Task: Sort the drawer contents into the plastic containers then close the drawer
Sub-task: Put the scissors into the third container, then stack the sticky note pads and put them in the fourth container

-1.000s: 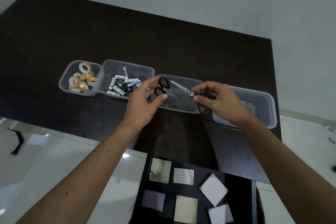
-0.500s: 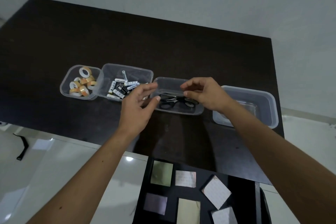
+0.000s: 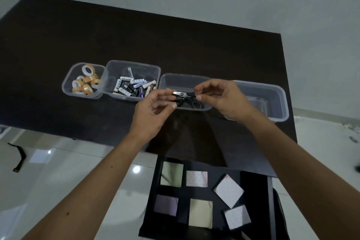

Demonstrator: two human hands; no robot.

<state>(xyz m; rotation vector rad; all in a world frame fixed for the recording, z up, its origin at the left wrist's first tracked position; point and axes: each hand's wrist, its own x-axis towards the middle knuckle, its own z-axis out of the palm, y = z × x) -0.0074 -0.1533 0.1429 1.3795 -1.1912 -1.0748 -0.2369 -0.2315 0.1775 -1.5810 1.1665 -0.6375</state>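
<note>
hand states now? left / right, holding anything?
Left hand: open, fingers loosely curled, holding nothing, just in front of the scissors.
Right hand: open, fingers loosely curled above the scissors, holding nothing.

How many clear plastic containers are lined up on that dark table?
4, in one row: the tape roll container far left, the battery container next, the scissors container behind the hands, and the largest container far right.

Black-handled steel scissors (image 3: pixel 185 98) lie in a clear plastic container (image 3: pixel 183 80) on a dark brown wooden table (image 3: pixel 136 35). Orange-and-white tape rolls (image 3: pixel 85 83) fill another; pale green, lilac and pink-patterned sticky-note pads (image 3: pixel 196 178) dot a black open drawer (image 3: pixel 253 191).
</note>
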